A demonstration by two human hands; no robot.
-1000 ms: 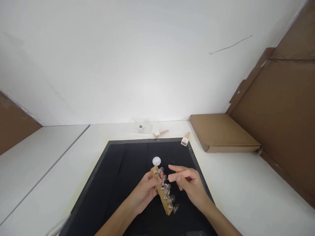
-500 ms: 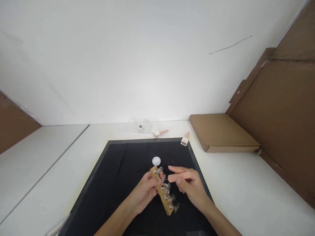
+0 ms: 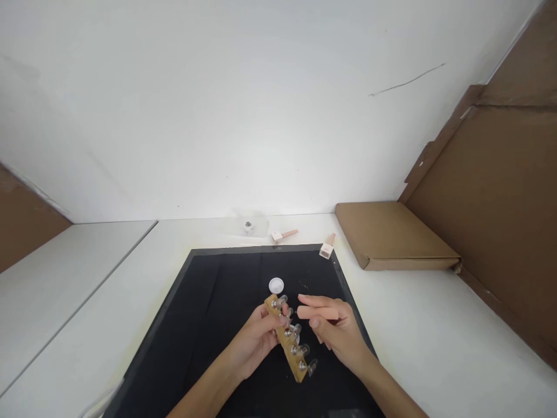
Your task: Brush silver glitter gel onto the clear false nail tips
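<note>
Five clear tips (image 3: 304, 350) line a wooden bar (image 3: 287, 347) above the black mat (image 3: 235, 302), held by the left hand (image 3: 256, 343) between thumb and fingers. At the bar's 2 o'clock, the right hand (image 3: 342, 326) pinches a peach handle (image 3: 317, 313), its end just beside the second tip from the far end. All tips look colourless, so the work seems early, with most left, though fine changes would not show. White-and-peach bottles (image 3: 326, 251) at 12 and 1 o'clock carry no legible writing.
</note>
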